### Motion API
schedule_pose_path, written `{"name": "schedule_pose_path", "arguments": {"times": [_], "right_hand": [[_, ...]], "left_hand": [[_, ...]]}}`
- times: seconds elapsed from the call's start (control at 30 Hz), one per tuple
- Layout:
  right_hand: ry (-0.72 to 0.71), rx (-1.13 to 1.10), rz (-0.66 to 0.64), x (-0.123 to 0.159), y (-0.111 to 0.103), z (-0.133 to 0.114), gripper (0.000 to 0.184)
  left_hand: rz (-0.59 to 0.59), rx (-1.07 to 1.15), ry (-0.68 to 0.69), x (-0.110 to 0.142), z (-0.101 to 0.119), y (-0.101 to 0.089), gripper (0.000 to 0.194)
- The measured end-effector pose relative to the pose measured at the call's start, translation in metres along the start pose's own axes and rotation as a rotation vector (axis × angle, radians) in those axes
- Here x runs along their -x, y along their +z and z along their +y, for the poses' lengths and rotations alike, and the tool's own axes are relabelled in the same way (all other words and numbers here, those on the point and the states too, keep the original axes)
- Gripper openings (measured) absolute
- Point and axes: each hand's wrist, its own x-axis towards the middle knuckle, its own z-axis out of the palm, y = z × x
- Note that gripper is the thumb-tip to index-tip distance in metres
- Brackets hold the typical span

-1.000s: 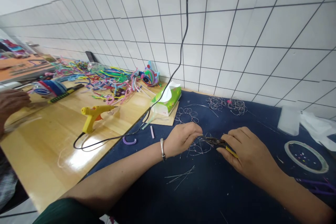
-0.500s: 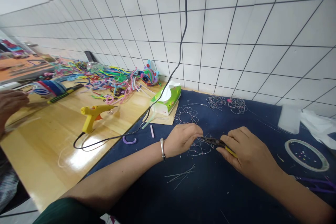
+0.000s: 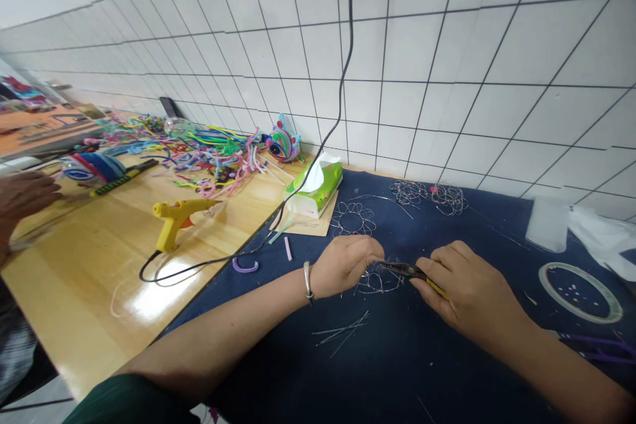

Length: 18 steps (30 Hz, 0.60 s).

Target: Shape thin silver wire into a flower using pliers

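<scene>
My left hand (image 3: 348, 265) is pinched at the edge of a looped wire flower (image 3: 381, 282), just above the dark blue cloth. In my right hand (image 3: 460, 285) are pliers (image 3: 402, 269) with yellow handles, their dark jaws pointing left to my left fingertips. The exact spot where the jaws meet the wire is too small to make out. Behind my left hand lies another wire flower (image 3: 354, 217), partly covered by the hand. Several straight wire pieces (image 3: 342, 329) lie crossed on the cloth in front.
A yellow glue gun (image 3: 173, 220) rests on the wooden table at left, its black cord running past a green tissue pack (image 3: 318, 192). Tangled wire flowers (image 3: 430, 196) lie at the back. At right are a round ring-shaped dish (image 3: 546, 278) and purple-handled scissors (image 3: 596, 347). Another person's hand (image 3: 30, 195) is far left.
My hands and the pliers stay almost in place, with only a very slight shift at the wire flower. The other person's hand at far left has moved a little to the right.
</scene>
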Motion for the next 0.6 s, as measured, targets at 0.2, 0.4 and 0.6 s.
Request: {"name": "schedule_pose_path", "arguments": {"times": [0.2,0.4,0.6], "right_hand": [[-0.020,0.003,0.013,0.0001,-0.0004,-0.0013,0.020],[-0.008,0.012,0.028,-0.0003,-0.0010,-0.0016,0.020],[0.022,-0.050,-0.015,0.0013,0.0004,-0.0007,0.021]], "left_hand": [[-0.005,-0.002,-0.013,-0.0002,0.0005,-0.0003,0.011],[0.000,-0.018,-0.030,0.0001,0.0017,-0.0002,0.011],[-0.027,0.015,-0.011,-0.0009,0.0023,-0.0013,0.013]]}}
